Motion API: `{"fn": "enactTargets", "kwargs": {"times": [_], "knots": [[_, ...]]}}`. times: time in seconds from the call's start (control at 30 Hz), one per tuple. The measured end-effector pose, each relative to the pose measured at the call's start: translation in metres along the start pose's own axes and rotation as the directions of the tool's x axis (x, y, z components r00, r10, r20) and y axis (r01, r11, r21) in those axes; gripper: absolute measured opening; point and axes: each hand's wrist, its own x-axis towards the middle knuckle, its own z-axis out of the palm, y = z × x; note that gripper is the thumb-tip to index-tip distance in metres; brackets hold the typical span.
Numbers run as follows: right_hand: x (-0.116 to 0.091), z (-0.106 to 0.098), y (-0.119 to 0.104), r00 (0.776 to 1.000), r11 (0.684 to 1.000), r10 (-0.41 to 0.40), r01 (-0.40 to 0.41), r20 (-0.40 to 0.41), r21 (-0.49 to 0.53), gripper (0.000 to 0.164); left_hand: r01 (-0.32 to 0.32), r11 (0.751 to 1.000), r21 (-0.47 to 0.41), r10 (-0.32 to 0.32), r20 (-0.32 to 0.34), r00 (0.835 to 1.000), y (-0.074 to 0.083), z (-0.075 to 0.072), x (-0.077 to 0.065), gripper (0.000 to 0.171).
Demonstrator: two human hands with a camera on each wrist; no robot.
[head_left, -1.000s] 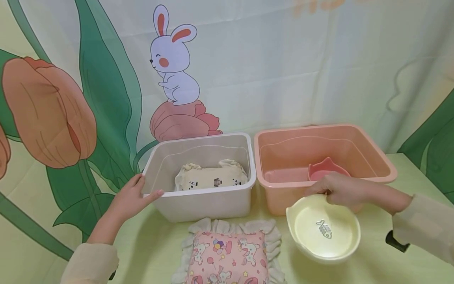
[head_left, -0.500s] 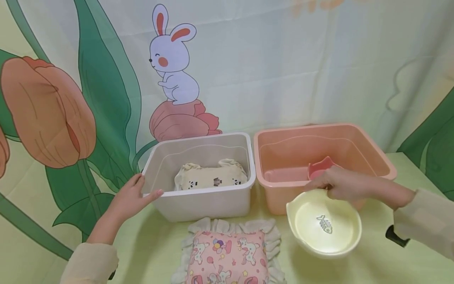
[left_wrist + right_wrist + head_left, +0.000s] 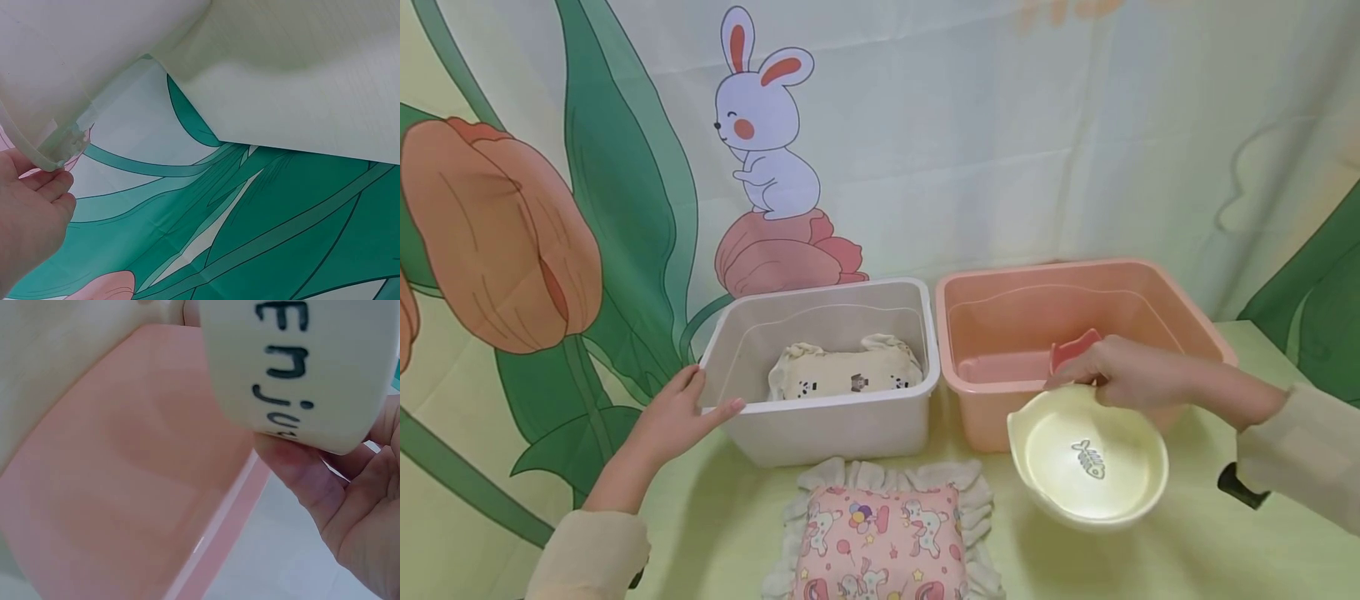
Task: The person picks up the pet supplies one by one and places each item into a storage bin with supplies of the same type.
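With my right hand [image 3: 1116, 372] I grip the far rim of a pale yellow bowl [image 3: 1090, 458], thumb on its outer wall. The bowl tilts toward me in front of the pink bin [image 3: 1007, 417], showing a fish-bone drawing inside. Dark lettering on its outside shows in the right wrist view. My left hand [image 3: 679, 417] holds the rim at the near left corner of a white bin [image 3: 842, 433]; in the left wrist view its fingers [image 3: 53, 187] curl at that rim. A cream cushion [image 3: 850, 371] with animal prints lies inside the white bin.
A pink frilled cushion [image 3: 883, 542] lies on the pale green table [image 3: 707, 517], nearest me. Inside the pink bin sits a pink dish [image 3: 1070, 348], partly hidden by my right hand. Behind the bins hangs a printed cloth [image 3: 925, 167] with a rabbit and tulips.
My right hand has lifted the yellow bowl slightly, up and away from me, and it covers more of the pink dish. My left hand stays at the white bin's corner.
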Motion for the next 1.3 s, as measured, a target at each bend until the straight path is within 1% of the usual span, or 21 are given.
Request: {"fn": "enactTargets", "kwargs": {"times": [0.17, 0.4, 0.53, 0.63, 0.87, 1.17, 1.3], "knots": [[0.001, -0.003, 0.0, 1.0, 1.0, 0.021, -0.021, -0.009, -0.016, 0.056, 0.001, 1.0, 0.001, -0.001, -0.001, 1.0, 0.0, 0.0, 0.0, 0.092], [0.003, -0.007, 0.003, 1.0, 0.999, -0.005, 0.004, -0.028, -0.04, 0.062, 0.008, 1.0, -0.008, -0.008, 0.005, 1.0, 0.0, 0.0, 0.0, 0.093], [0.005, -0.01, 0.004, 0.999, 0.997, 0.013, -0.016, -0.034, -0.073, 0.061, 0.009, 1.0, -0.013, -0.009, 0.007, 1.0, 0.001, -0.001, 0.0, 0.093], [0.006, -0.012, 0.003, 0.999, 0.997, 0.027, -0.03, -0.04, -0.075, 0.058, 0.011, 1.0, -0.012, -0.011, 0.008, 1.0, 0.002, -0.001, 0.0, 0.094], [0.008, -0.017, 0.003, 0.998, 0.998, 0.042, -0.043, -0.042, -0.037, 0.055, 0.01, 1.0, -0.014, -0.01, 0.006, 1.0, 0.002, -0.001, -0.001, 0.093], [0.01, -0.018, 0.003, 0.997, 0.996, 0.07, -0.072, -0.045, -0.054, 0.053, 0.01, 1.0, -0.008, -0.009, 0.008, 1.0, 0.002, -0.001, -0.001, 0.094], [0.011, -0.02, 0.002, 0.996, 0.996, 0.07, -0.073, -0.048, -0.049, 0.054, 0.011, 1.0, -0.008, -0.011, 0.004, 1.0, 0.003, -0.001, -0.001, 0.094]]}}
